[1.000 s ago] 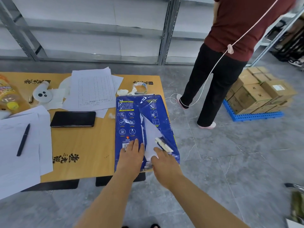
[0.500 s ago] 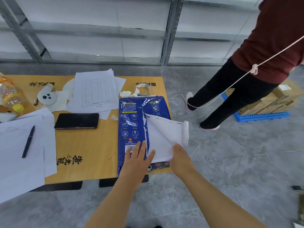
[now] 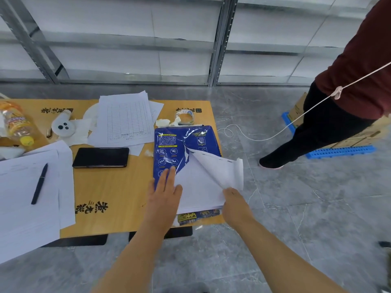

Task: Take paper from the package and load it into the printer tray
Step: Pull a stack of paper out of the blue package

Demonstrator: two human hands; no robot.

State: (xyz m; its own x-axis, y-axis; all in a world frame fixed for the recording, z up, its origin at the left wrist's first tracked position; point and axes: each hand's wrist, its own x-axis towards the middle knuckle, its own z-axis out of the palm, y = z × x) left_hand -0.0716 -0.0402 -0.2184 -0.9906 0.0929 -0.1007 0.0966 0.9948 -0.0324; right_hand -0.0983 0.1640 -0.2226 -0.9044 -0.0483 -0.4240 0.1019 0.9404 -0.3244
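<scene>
A blue paper package (image 3: pixel 179 142) lies at the right end of the wooden table (image 3: pixel 110 187), its wrapper torn open down the middle. White paper (image 3: pixel 198 189) shows through the tear. My left hand (image 3: pixel 164 191) rests flat, fingers spread, on the package's near left part. My right hand (image 3: pixel 234 203) pinches the torn wrapper flap (image 3: pixel 224 172) and holds it peeled back to the right, white inner side up. No printer or tray is in view.
A black phone (image 3: pixel 101 157), printed forms (image 3: pixel 127 119), a tape roll (image 3: pixel 184 116), a pen (image 3: pixel 39 183) on loose sheets, and a bottle (image 3: pixel 17 123) share the table. A person (image 3: pixel 338 115) stands at right with a white cord (image 3: pixel 264 137); cartons sit on a blue pallet (image 3: pixel 338 151).
My right hand has pulled the wrapper flap further open to the right, baring more white paper. My left hand slid forward on the package. The person at right stepped closer.
</scene>
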